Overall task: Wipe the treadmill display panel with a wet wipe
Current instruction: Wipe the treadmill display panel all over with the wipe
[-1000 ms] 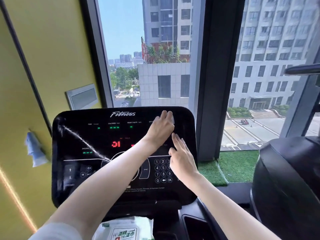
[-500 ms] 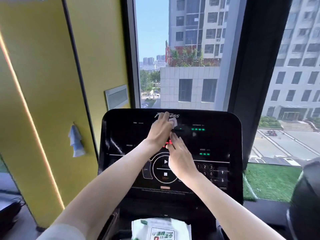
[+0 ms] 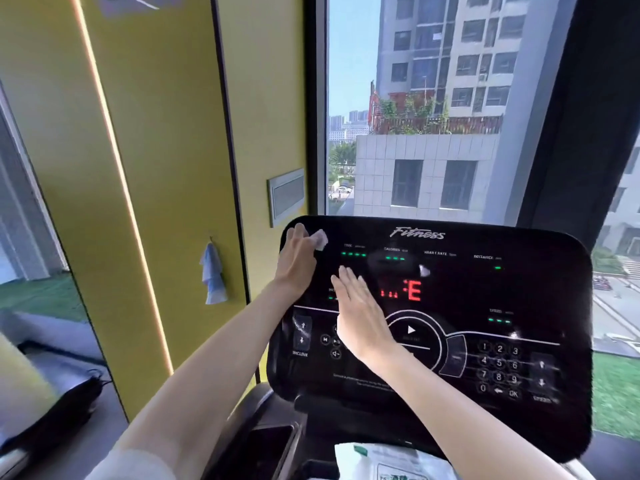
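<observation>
Pressure from the flat, spread right hand (image 3: 360,313) is risking button presses while the left hand (image 3: 296,261) is pinching the wipe (image 3: 320,239) at the panel (image 3: 485,292)'s far-left corner.

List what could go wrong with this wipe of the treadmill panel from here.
1. The right hand lies flat on the lit display panel, beside the play button; leaning on it might start the belt.
2. The left hand presses the wet wipe at the top left corner; moisture could seep into the edge.
3. Bare palms may leave fresh smudges.
</observation>
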A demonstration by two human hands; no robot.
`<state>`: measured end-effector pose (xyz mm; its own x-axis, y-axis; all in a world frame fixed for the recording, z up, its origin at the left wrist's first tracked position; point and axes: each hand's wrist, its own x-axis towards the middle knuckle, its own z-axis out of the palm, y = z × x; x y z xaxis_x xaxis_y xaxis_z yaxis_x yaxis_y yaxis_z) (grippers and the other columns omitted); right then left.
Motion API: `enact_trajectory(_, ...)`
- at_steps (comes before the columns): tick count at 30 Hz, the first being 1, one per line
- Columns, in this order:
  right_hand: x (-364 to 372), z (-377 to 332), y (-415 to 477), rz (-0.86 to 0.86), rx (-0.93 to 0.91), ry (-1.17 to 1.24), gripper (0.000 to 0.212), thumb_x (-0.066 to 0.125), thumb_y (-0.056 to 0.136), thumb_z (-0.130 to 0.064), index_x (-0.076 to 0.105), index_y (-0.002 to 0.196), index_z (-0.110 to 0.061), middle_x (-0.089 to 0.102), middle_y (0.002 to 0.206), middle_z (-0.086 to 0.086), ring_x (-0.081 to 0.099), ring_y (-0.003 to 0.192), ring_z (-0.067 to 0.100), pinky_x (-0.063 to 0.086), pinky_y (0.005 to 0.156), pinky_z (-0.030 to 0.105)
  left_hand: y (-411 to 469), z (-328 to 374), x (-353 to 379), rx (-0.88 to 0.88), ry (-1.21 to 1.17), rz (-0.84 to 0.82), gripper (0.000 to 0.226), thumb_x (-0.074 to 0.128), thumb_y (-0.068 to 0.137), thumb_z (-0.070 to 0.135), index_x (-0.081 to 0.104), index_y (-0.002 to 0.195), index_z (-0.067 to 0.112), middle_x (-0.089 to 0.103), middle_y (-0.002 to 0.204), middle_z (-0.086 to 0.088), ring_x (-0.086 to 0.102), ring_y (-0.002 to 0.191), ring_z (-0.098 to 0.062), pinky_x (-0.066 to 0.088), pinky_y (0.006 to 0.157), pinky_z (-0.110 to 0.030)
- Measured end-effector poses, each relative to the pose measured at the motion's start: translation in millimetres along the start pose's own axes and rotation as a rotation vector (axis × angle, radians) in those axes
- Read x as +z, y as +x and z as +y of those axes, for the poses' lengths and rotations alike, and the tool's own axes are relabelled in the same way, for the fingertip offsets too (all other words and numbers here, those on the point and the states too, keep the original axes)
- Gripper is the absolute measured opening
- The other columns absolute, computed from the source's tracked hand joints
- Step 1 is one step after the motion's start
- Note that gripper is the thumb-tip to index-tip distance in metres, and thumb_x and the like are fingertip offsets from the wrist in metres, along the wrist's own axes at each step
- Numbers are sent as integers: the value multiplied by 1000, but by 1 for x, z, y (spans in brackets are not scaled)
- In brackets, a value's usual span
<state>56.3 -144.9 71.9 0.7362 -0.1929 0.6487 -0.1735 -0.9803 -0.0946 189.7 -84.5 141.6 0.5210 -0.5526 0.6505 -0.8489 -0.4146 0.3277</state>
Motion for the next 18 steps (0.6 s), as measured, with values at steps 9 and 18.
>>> enact_trajectory(9, 19, -10, -4, -91, -7, -17, 70, 38, 86, 12, 7, 147, -2, -2, 156, 14, -7, 144, 21, -3, 118, 33, 0, -39, 3, -148, -113, 72, 37, 47, 86, -8, 57, 73, 25, 46, 83, -3, 49, 75, -22, 49, 80, -27)
enact_trajectory(18, 37, -22, -35, -137, -23, -7, 66, 35, 88, 10, 10, 147, -2, 1, 156, 16, -4, 144, 22, -5, 117, 33, -60, -36, 9, -153, 34, -11, 40, 44, 72, -22, 67, 94, 3, 45, 93, -11, 44, 86, -27, 33, 64, -26)
